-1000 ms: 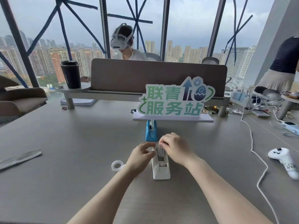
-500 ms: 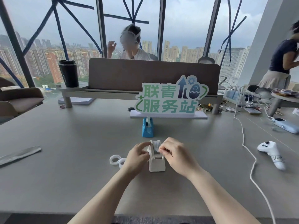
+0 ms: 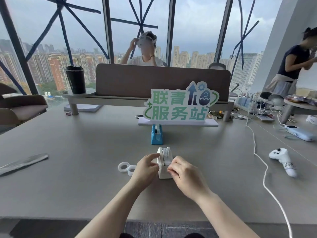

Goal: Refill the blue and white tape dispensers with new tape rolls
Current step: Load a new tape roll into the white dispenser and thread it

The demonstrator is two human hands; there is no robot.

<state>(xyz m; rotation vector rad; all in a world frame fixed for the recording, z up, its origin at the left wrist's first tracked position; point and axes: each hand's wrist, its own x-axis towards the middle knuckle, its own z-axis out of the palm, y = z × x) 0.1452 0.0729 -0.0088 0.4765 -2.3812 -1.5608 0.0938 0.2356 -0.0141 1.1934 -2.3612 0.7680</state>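
Note:
A white tape dispenser (image 3: 165, 172) stands on the grey table in front of me, with a tape roll (image 3: 166, 152) seated in its back half. My left hand (image 3: 145, 166) holds the dispenser's left side. My right hand (image 3: 184, 170) pinches the tape end at the dispenser's front, fingers closed over the cutter area. A blue tape dispenser (image 3: 156, 134) stands farther back, just before the sign, with a white roll in it. Two empty clear tape rings (image 3: 127, 167) lie flat on the table left of my left hand.
A green and white sign (image 3: 178, 107) stands behind the blue dispenser. A white controller (image 3: 283, 161) and a white cable (image 3: 264, 169) lie at right. A silver wrapper strip (image 3: 22, 163) lies at left. A black cup (image 3: 75, 79) sits on the shelf. Two people are beyond the divider and at right.
My right hand moved from the top of the roll down to the dispenser's front. My head tilted up, so the table edge and my forearms show more.

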